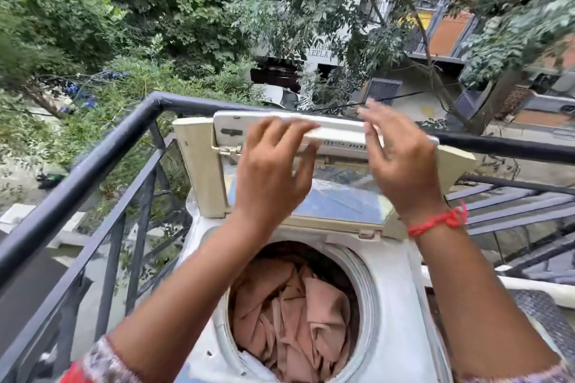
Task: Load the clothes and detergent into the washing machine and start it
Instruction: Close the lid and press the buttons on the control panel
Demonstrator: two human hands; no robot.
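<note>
A white top-load washing machine (401, 305) stands on a balcony with its drum open. Peach-pink clothes (292, 314) fill the drum, and a bit of white cloth shows at the drum's near edge. The folding lid (258, 126) stands raised at the back, its glass panel facing me. My left hand (273, 168) grips the lid's top edge, fingers over it and thumb beneath. My right hand (401, 162) holds the same edge further right, its fingers spread and blurred. No detergent is in view.
A black metal railing (93, 158) runs along the left and behind the machine. Beyond it are trees, a street and buildings far below. A dark textured surface (541, 320) lies to the right of the machine.
</note>
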